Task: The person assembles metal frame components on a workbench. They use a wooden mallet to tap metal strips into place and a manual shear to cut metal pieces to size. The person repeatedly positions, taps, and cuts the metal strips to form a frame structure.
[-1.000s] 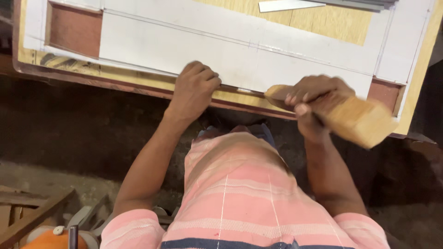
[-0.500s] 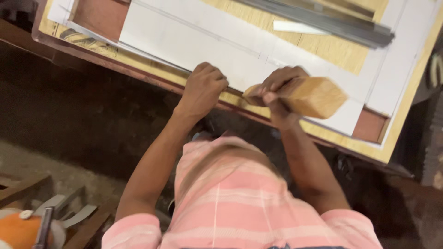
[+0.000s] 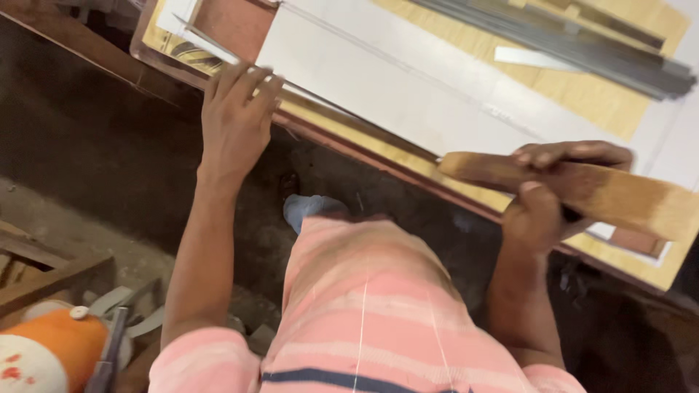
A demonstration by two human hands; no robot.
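While the right hand (image 3: 542, 211) is gripping a wooden block (image 3: 582, 191) with fingers closed, the left hand (image 3: 234, 120) is resting open-fingered on the white panel (image 3: 393, 87) at the tabletop (image 3: 349, 135) edge.

The left hand (image 3: 234, 120) lies flat, fingers extended, on the near edge of the workbench (image 3: 342, 135), close to its left corner, touching a white panel (image 3: 408, 94) laid on the bench top. The right hand (image 3: 550, 196) grips a wooden block (image 3: 582, 191), fingers wrapped over its top, thumb underneath; the block sits over the near edge toward the right corner. A bundle of grey metal strips (image 3: 575, 47) lies near the far edge. An orange and white container (image 3: 51, 349) rests on the floor at lower left.
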